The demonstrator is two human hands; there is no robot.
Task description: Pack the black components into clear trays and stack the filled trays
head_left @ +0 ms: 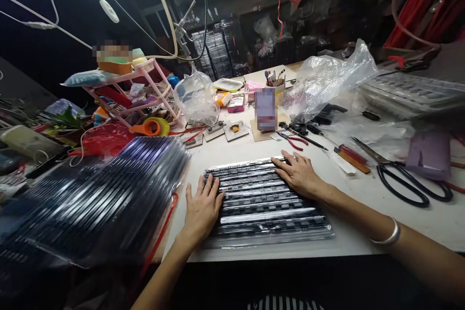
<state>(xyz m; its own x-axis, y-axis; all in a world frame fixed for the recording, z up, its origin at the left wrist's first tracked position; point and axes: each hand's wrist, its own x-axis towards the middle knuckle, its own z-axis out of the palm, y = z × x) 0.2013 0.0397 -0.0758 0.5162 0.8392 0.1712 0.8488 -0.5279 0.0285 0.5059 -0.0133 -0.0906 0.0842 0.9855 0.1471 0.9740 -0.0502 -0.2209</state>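
White worktop [363, 223] lies beneath your 2 hands. Your left hand [201, 208] rests open on the pack's left side, gripping nothing; your right hand [300, 174] lies open across its far right corner, fingers spread. Under them, the clear-wrapped pack [269, 203] sits flat near the worktop's front edge, its dark strips already in rows; filling looks done, but you can't tell whether it's sealed. Beyond your left hand, similar dark strips [98, 193] cover the front left corner; whether they're finished or waiting doesn't show.
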